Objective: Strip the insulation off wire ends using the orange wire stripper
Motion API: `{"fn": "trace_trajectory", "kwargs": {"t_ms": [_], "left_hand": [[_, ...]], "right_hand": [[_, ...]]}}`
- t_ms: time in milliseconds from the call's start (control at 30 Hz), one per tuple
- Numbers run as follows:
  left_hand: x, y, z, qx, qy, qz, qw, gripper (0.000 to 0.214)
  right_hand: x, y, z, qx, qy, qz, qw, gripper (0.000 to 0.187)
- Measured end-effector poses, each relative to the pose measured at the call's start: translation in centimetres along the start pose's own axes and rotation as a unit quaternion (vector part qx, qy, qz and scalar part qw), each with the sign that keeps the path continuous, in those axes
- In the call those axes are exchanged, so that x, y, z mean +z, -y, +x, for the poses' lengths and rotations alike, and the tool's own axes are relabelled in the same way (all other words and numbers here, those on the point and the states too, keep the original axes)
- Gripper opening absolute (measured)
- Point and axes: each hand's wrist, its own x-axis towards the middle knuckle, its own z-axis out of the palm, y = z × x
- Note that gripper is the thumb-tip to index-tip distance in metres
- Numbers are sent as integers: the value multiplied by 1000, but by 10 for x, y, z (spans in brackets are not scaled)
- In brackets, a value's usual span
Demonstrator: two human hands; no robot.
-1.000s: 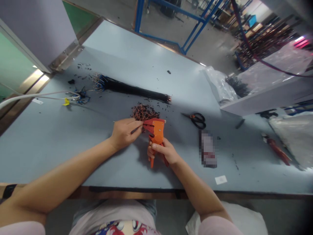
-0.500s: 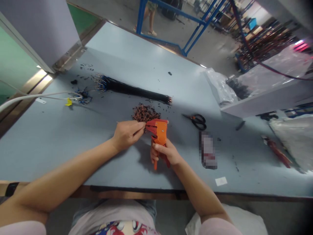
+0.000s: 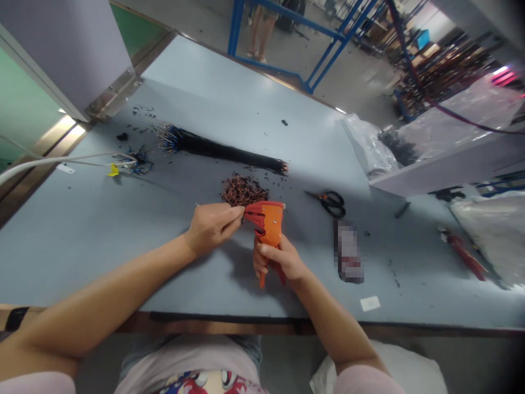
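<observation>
My right hand (image 3: 281, 257) is wrapped round the handles of an orange and red wire stripper (image 3: 271, 224), its jaws pointing left. With fingers pinched, my left hand (image 3: 215, 225) is right at the jaw tips. It grips a thin wire (image 3: 197, 204), of which only a small end shows behind the knuckles; the rest is hidden by the fingers. Just beyond the jaws lies a heap of short brown and black scraps (image 3: 243, 189). Farther back a bundle of black wires (image 3: 229, 153) rests on the table, bare ends showing on the right and blue-and-metal ends on the left.
Black-handled scissors (image 3: 331, 202) lie to the right, above a blurred-out object (image 3: 348, 251). A white label (image 3: 370, 303) is near the front edge. White cable (image 3: 61, 161) crosses the left side. Plastic bags (image 3: 369, 145) sit at right. Beyond a blue frame (image 3: 287, 16), a person's legs (image 3: 260, 33) show.
The wire stripper has shifted slightly right and away from the pinched fingers, while my left hand has hardly moved. In the background, the person's legs have moved to the right.
</observation>
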Motion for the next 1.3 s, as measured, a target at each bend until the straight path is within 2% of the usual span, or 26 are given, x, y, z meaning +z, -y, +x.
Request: {"fn": "trace_trajectory", "kwargs": {"t_ms": [267, 467, 700, 1067, 1300], "left_hand": [[-1, -2, 2, 6, -9, -2, 1000, 12], [1, 1, 2, -26, -3, -27, 999, 13], [-1, 4, 5, -77, 42, -75, 993, 18], [-2, 6, 8, -76, 100, -105, 987, 24], [-1, 8, 6, -83, 107, -116, 984, 25]], "right_hand": [[1, 0, 0, -7, 3, -9, 1000, 30], [-2, -1, 3, 6, 4, 3, 1000, 30], [-6, 1, 1, 8, 22, 11, 1000, 28], [-7, 5, -1, 10, 34, 0, 999, 25], [-6, 8, -3, 27, 21, -13, 999, 25]]}}
